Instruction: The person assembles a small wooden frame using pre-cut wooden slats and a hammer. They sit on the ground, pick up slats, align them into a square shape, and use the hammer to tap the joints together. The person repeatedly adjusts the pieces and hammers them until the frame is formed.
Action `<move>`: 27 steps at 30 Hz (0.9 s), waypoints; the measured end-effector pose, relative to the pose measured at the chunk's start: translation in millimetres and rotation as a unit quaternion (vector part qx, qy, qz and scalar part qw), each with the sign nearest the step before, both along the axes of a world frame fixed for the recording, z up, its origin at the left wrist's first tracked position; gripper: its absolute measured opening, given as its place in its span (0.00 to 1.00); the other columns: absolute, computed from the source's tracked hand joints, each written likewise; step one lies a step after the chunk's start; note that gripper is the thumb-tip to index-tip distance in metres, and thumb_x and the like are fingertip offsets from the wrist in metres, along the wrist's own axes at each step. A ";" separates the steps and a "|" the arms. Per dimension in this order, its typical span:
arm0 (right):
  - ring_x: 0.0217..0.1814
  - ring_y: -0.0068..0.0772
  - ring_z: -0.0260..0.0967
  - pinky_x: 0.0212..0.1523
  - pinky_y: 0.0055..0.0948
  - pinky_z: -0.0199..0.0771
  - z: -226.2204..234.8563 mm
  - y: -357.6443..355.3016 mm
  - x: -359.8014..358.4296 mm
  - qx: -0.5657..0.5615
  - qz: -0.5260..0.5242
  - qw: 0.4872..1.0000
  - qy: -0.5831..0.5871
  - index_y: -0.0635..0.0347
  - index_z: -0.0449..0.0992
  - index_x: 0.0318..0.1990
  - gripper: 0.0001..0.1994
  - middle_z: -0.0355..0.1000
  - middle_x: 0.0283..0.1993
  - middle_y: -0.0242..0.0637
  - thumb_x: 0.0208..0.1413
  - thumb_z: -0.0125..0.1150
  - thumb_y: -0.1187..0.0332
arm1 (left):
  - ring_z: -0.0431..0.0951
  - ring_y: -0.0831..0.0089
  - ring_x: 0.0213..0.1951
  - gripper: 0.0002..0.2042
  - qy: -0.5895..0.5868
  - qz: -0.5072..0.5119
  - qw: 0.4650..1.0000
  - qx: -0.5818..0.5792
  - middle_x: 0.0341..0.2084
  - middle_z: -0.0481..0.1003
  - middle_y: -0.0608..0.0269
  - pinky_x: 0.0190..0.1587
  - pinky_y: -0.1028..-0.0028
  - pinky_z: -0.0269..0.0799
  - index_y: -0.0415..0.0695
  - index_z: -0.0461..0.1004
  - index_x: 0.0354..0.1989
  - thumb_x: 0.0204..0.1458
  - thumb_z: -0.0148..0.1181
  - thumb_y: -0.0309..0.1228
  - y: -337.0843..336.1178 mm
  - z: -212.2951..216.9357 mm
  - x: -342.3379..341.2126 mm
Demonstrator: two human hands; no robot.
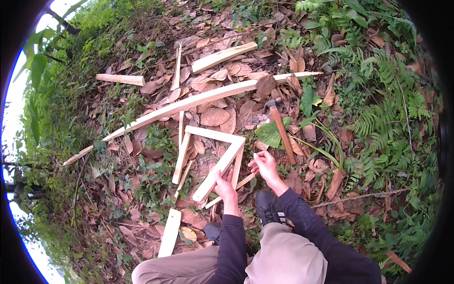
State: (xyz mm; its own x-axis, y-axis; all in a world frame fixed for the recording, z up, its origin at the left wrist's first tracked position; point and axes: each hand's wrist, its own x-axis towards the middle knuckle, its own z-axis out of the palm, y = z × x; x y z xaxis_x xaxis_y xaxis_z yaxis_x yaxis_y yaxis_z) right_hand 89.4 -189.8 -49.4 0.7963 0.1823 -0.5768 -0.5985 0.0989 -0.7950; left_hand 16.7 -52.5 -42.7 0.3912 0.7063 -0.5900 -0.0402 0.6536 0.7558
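A frame of pale wooden slats (213, 135) lies on dry leaves in front of me, its pieces meeting at a corner on the right. My left hand (224, 184) grips the lower end of a thin slat (236, 166) that leans against that corner. My right hand (264, 163) hovers just right of the slat, fingers pinched together on something too small to make out. A hammer (281, 128) with a reddish wooden handle lies on the leaves beyond my right hand.
A long pale plank (189, 103) runs diagonally behind the frame. Loose offcuts lie about: one at the back (223, 57), one far left (120, 79), one near my knee (169, 233). Ferns and green plants crowd the right side; grass slopes on the left.
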 end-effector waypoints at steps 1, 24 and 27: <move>0.19 0.21 0.71 0.18 0.21 0.69 -1.0 0.4 0.2 -0.010 0.000 1.000 -0.006 0.60 0.68 0.40 0.08 0.78 0.28 0.36 0.67 0.55 0.65 | 0.80 0.58 0.49 0.19 0.026 -0.011 0.999 0.015 0.50 0.73 0.50 0.44 0.66 0.84 0.34 0.65 0.56 0.60 0.54 0.32 -2.5 3.1 -0.3; 0.31 0.20 0.78 0.35 0.22 0.77 20.0 -8.6 48.0 -0.122 0.029 0.972 -0.197 0.65 0.83 0.40 0.08 0.81 0.33 0.36 0.52 0.67 0.75 | 0.82 0.61 0.29 0.09 -0.015 -0.475 0.671 0.570 0.26 0.79 0.52 0.33 0.67 0.75 0.39 0.79 0.35 0.48 0.59 0.29 59.7 111.2 141.1; 0.30 0.21 0.78 0.34 0.22 0.77 15.2 -10.0 44.1 -0.151 0.027 0.965 -0.213 0.65 0.83 0.39 0.07 0.81 0.33 0.36 0.54 0.67 0.75 | 0.80 0.50 0.27 0.09 -0.005 -0.477 0.624 0.619 0.22 0.78 0.48 0.32 0.59 0.76 0.38 0.78 0.26 0.48 0.61 0.33 57.3 101.1 141.4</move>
